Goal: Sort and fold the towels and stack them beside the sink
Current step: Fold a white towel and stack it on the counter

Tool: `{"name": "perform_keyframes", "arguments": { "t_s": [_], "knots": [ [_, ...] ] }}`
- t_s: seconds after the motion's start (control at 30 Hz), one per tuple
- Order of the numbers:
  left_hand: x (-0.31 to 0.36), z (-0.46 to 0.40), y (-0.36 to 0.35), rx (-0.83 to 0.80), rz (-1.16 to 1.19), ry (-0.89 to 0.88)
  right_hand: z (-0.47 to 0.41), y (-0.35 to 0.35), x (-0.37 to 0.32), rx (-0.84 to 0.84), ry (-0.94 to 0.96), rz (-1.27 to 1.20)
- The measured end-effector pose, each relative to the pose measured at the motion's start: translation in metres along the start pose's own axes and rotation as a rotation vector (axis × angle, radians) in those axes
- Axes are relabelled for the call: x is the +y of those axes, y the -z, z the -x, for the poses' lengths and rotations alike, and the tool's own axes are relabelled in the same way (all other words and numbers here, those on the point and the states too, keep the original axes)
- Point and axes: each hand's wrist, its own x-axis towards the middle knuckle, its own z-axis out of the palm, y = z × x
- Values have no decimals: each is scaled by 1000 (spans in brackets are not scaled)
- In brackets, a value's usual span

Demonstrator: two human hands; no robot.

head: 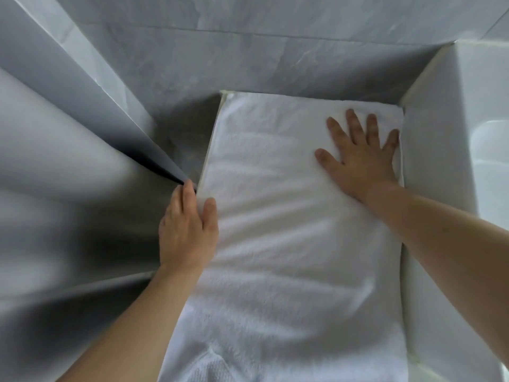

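my right hand lies flat, fingers spread, on the white towel beside the sink; my left hand presses its edge, fingers straight — seemingly. push unevenly and the layers skew — the near end slides off.

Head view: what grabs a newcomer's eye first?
The large white terry towel fills the centre, lying flat between a grey marble wall and the white basin at right. The right hand presses flat, fingers spread, near its far right corner; the left hand touches its left edge.
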Motion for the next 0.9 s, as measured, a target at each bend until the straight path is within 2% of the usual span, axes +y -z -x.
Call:
{"name": "perform_keyframes", "arguments": {
  "t_s": [0.07, 0.13, 0.23, 0.3, 0.4, 0.6, 0.77, 0.9],
  "knots": [
    [0, -8, 5, 71, -114, -41, 2, -2, -1, -6, -7, 12],
    [26, -37, 7, 90, -118, -198, 1, -4, -1, 16, -29, 2],
    [94, -97, 2, 70, -117, -455, -5, -4, 0, 58, -59, -42],
    [124, -124, -8, 25, -139, -521, -6, -5, 2, 99, -131, -111],
    [130, -141, -30, -45, -197, -442, -10, -5, 6, 119, -173, -127],
    [120, -144, -34, 4, -262, -385, -9, -5, 5, 80, -124, -78],
    [116, -145, -33, 25, -283, -374, -6, -5, 6, 341, -190, -373],
    [112, -146, -32, 27, -315, -372, -4, -9, 1, 460, -169, -287]
  ]
}}
